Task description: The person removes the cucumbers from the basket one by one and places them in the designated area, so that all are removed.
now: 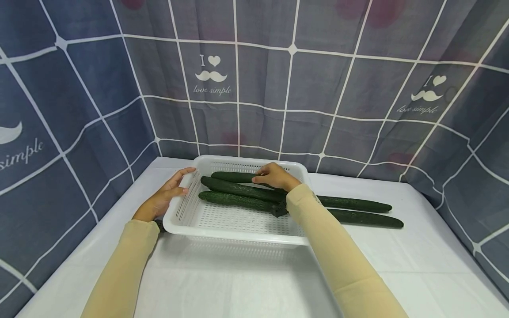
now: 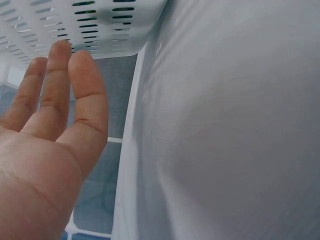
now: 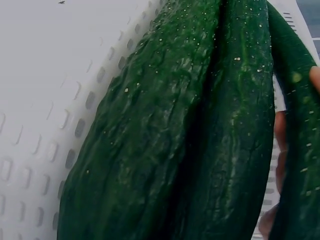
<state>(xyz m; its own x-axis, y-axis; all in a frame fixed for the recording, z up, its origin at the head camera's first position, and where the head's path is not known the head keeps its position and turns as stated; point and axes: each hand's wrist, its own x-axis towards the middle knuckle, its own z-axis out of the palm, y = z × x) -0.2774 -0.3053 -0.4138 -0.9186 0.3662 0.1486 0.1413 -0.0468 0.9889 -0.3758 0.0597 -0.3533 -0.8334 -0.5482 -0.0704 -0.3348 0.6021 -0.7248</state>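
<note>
In the head view, a white perforated plastic basket (image 1: 234, 237) holds three long dark green cucumbers. My right hand (image 1: 275, 175) grips the rear cucumber (image 1: 232, 176) inside it. The middle cucumber (image 1: 238, 188) and the front cucumber (image 1: 234, 200) lie side by side below my right wrist. At the basket's left end is my left hand (image 1: 164, 196), its fingers at the rim and side wall. The left wrist view shows extended fingers (image 2: 89, 95) against the slotted wall. Bumpy cucumber skin (image 3: 150, 120) fills much of the right wrist view, with fingers (image 3: 281, 150) partly hidden behind the held cucumber.
Two more cucumbers, one behind (image 1: 355, 203) and one in front (image 1: 370, 218), lie on the white tablecloth (image 1: 222, 287) right of the basket, partly hidden by the right sleeve. A blue-grey checked curtain (image 1: 262, 79) surrounds the table's back and sides.
</note>
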